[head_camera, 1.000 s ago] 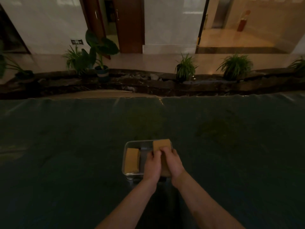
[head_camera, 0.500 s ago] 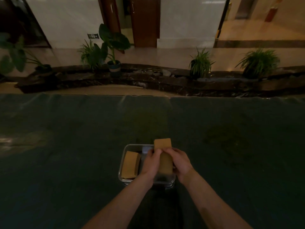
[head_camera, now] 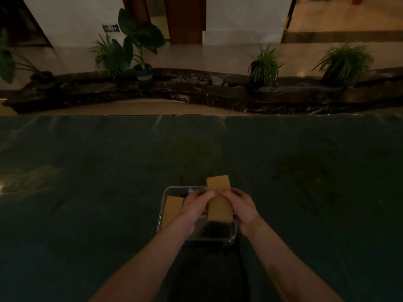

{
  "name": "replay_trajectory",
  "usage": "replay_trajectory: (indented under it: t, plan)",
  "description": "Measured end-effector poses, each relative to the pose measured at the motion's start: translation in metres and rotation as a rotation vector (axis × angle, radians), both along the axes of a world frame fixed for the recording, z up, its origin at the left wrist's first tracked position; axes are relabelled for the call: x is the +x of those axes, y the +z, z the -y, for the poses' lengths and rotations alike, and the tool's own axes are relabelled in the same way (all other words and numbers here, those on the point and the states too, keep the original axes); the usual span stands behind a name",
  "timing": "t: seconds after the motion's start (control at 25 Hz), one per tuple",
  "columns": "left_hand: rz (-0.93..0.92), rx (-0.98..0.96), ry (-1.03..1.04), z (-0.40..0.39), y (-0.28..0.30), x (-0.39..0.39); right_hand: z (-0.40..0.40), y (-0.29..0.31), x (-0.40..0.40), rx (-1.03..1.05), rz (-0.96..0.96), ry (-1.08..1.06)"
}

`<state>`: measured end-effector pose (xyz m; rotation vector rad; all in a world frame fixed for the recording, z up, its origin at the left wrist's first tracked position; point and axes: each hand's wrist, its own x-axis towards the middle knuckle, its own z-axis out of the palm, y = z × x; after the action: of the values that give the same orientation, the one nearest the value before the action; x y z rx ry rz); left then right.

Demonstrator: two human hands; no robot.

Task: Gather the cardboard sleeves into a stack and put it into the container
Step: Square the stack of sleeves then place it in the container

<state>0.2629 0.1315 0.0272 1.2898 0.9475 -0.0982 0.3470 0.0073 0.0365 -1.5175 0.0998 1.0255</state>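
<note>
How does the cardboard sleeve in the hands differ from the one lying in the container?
The held sleeve is gripped by both hands above the container, its far end past the back rim. The other sleeve rests untouched inside, along the left wall. Both look tan, flat and rectangular.

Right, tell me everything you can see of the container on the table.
The container is a shallow rectangular tray with rounded corners, clear or metallic in the dim light. It sits flat on the dark green cloth near the table's front edge. One cardboard sleeve leans inside along its left wall. The left hand and right hand hold a stack of cardboard sleeves tilted above it, hiding most of its middle.
</note>
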Motion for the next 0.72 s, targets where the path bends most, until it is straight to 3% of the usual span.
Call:
replay_trajectory:
  t: [0.12,0.28,0.4,0.48,0.72]
  plan:
    - [-0.046,-0.047,0.049,-0.009,-0.017,0.004,-0.005,-0.012,0.003,-0.013,-0.031,-0.004]
    - [-0.142,-0.016,0.099,-0.013,-0.047,0.009,-0.008,-0.045,0.019,-0.214,0.110,-0.334]
    - [-0.242,0.015,0.081,-0.013,-0.068,0.010,0.001,-0.074,0.028,-0.327,0.066,-0.237]
    - [-0.288,0.010,0.063,-0.012,-0.080,0.013,0.009,-0.086,0.031,-0.312,-0.022,-0.190]
    - [-0.333,-0.029,0.004,-0.007,-0.105,0.024,0.019,-0.100,0.035,-0.251,-0.039,-0.105]
